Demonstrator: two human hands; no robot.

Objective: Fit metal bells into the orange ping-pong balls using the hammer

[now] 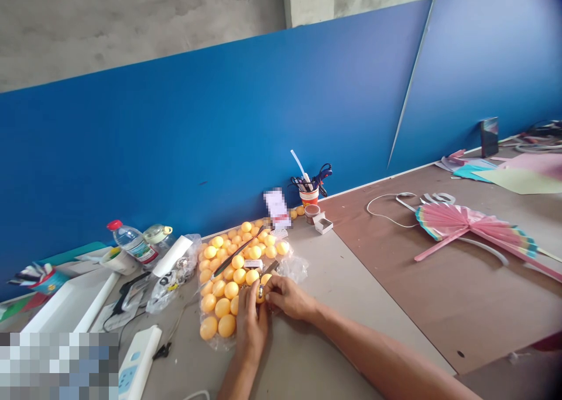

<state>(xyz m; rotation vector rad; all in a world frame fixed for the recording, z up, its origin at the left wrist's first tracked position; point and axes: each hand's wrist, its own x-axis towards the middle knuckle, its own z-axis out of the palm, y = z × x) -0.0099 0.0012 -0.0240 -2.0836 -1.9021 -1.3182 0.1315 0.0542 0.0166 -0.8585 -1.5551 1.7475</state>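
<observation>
My left hand [251, 325] and my right hand [287, 296] meet over the near right edge of a clear plastic bag of orange ping-pong balls [228, 271]. Together they pinch one orange ball [262, 291] with a small metal piece on it, both with fingers closed around it. A thin dark tool [237, 252] lies across the balls in the bag. A few loose orange balls [297, 212] sit behind the bag near the blue wall.
A cup of pens [309, 194], a small brown pot [311, 212] and a white box [324, 224] stand at the back. A water bottle [132, 243], white boxes and a power strip [136, 362] crowd the left. A pink paper fan [465, 224] and coloured sheets lie right.
</observation>
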